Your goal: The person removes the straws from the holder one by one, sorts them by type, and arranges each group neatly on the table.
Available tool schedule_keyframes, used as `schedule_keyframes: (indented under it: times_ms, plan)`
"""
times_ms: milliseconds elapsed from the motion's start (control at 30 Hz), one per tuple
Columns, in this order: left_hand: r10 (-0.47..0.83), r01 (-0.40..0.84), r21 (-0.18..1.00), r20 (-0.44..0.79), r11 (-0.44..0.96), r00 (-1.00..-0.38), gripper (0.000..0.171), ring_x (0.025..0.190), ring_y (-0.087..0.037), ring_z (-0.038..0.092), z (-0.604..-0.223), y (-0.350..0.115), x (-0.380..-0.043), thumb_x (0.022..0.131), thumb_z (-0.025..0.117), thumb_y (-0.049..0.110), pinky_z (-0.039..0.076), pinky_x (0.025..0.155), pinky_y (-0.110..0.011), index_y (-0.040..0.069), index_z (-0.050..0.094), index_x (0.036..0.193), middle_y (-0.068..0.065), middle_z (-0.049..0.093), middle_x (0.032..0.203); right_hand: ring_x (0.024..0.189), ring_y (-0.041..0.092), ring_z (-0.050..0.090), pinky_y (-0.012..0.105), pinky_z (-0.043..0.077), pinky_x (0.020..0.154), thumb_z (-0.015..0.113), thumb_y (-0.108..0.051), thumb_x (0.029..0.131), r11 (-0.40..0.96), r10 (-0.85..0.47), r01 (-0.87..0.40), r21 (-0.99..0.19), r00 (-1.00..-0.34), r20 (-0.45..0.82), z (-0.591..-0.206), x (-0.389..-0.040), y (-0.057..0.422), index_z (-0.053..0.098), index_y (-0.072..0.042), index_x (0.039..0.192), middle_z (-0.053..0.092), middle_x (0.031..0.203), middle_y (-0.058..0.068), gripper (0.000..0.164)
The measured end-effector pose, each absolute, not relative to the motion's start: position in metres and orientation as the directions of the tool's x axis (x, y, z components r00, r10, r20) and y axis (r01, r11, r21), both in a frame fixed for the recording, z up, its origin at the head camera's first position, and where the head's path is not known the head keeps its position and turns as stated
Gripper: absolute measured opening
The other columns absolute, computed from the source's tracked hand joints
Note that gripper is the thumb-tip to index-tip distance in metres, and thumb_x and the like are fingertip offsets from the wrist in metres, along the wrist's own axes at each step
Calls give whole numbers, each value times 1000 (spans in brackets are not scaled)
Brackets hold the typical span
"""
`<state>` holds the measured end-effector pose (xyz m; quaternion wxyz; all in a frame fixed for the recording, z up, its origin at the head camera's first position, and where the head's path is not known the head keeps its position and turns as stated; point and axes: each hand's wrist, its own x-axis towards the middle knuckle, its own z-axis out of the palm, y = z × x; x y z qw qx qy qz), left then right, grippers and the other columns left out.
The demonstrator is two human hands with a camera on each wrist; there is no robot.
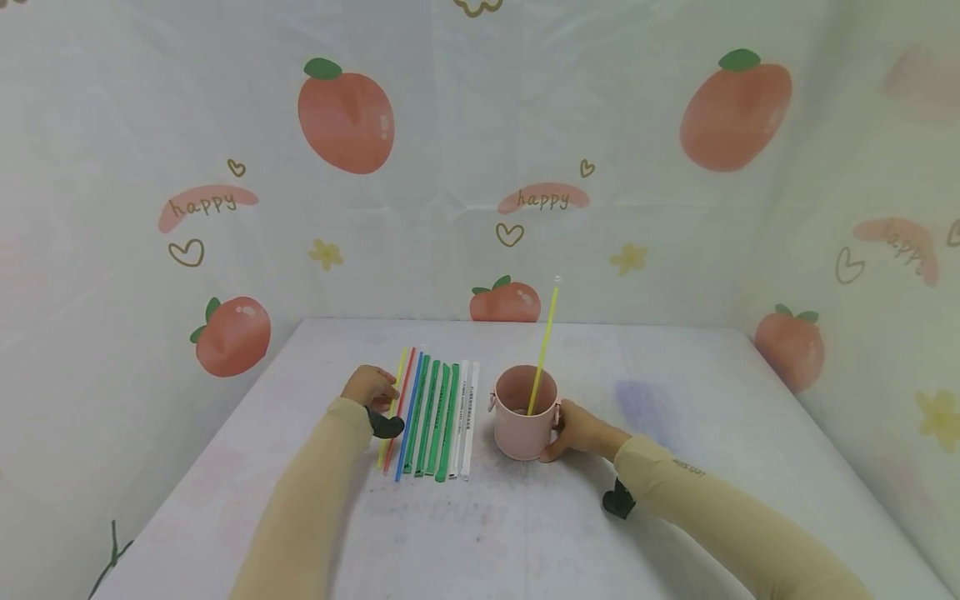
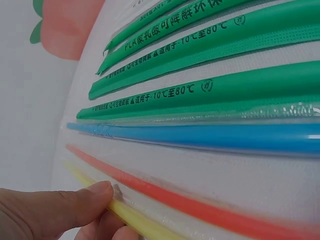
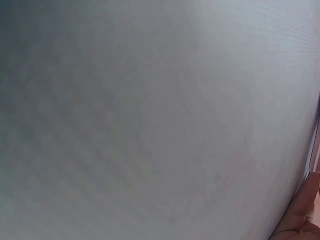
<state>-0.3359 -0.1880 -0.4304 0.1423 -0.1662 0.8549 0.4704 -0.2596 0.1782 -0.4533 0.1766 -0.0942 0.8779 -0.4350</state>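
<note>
In the head view, my left hand (image 1: 371,387) is at the left end of a row of straws. Its thumb and fingers pinch a yellow straw (image 2: 147,227) near the far end, as the left wrist view shows. Beside that lie a red straw (image 1: 406,383) and a blue straw (image 1: 409,417). My right hand (image 1: 587,430) holds a small pink bucket (image 1: 517,438) low on its right side; some fingers are hidden behind it. Another yellow straw (image 1: 546,333) stands tilted inside the bucket, rising well above the rim. Only part of the right hand shows in the right wrist view.
Several green-wrapped straws (image 1: 431,408) and some white-wrapped straws (image 1: 467,433) lie side by side between the blue straw and the bucket. The white table (image 1: 450,542) meets a fruit-printed curtain (image 1: 420,250) at its back. Small ring handles (image 1: 491,402) hang at the bucket's sides.
</note>
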Motion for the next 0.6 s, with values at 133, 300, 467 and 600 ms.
schedule_keyframes:
  times_ms: [133, 300, 467, 600]
  plan:
    - [-155, -425, 759, -404, 493, -902, 33, 57, -12, 54, -432, -189, -337, 83, 68, -7, 52, 53, -21, -5, 60, 115, -7, 61, 78, 131, 35, 46, 52, 35, 112, 91, -4, 61, 589, -334, -20, -808, -916, -221, -453, -260, 179, 53, 1, 116, 56, 133, 17, 66]
    - [-156, -432, 769, -409, 472, -899, 35, 55, -11, 53, -433, -189, -337, 83, 68, -6, 50, 51, -19, -4, 59, 116, -6, 62, 78, 129, 34, 47, 52, 35, 111, 91, -5, 61, 595, -325, -12, -804, -918, -227, -454, -259, 179, 52, 1, 116, 56, 131, 16, 68]
    - [-149, -431, 790, -408, 436, -901, 35, 54, -9, 52, -433, -189, -334, 83, 68, -6, 49, 51, -18, -4, 58, 116, -6, 64, 76, 123, 31, 50, 51, 39, 109, 92, -7, 61, 623, -292, 8, -782, -925, -242, -454, -260, 178, 52, 0, 114, 58, 126, 15, 67]
    - [-139, -432, 804, -413, 409, -900, 36, 54, -8, 53, -433, -191, -333, 83, 68, -5, 50, 52, -18, -4, 57, 117, -4, 63, 73, 120, 31, 51, 51, 39, 108, 92, -6, 61, 628, -283, 17, -778, -926, -249, -453, -259, 178, 52, 0, 112, 58, 124, 14, 65]
